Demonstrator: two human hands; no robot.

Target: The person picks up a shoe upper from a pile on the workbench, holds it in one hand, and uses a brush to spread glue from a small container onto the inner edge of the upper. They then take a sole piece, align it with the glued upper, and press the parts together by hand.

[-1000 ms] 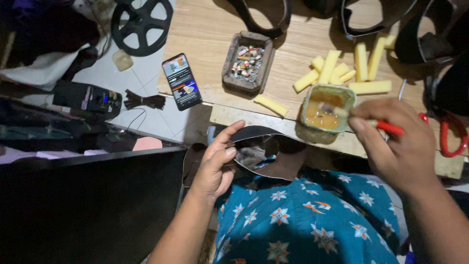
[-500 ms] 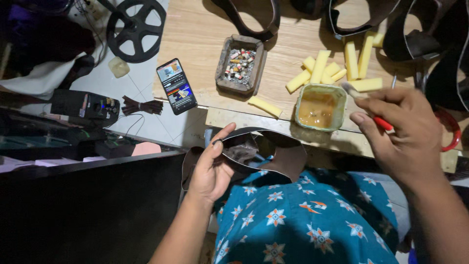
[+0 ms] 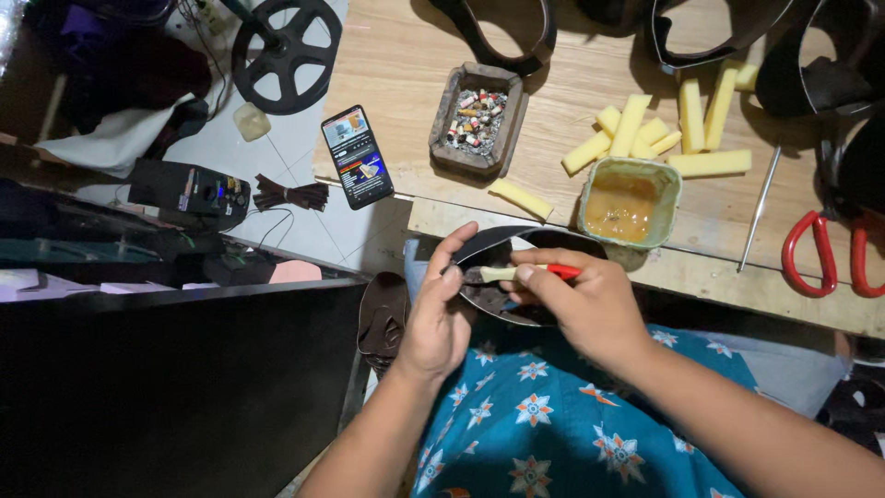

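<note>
My left hand [image 3: 441,314] holds a dark curved leather piece [image 3: 493,242] over my lap, fingers on its left rim. My right hand [image 3: 579,300] grips a small brush with a cream and red handle [image 3: 525,272], its tip resting on the inside of the dark piece. A square greenish tub of amber glue [image 3: 630,201] stands on the wooden board just beyond my hands.
On the board [image 3: 406,65] lie several yellow foam strips [image 3: 645,134], a tray of small butts [image 3: 477,118], a phone [image 3: 357,156], red-handled scissors [image 3: 820,254], a metal rod [image 3: 759,208] and dark leather loops [image 3: 502,32]. A black reel [image 3: 284,53] lies on the tiled floor. A dark panel [image 3: 175,387] fills the lower left.
My right hand has left the glue tub and brought the brush down onto the dark piece. My left hand has closed around that piece and lifted it.
</note>
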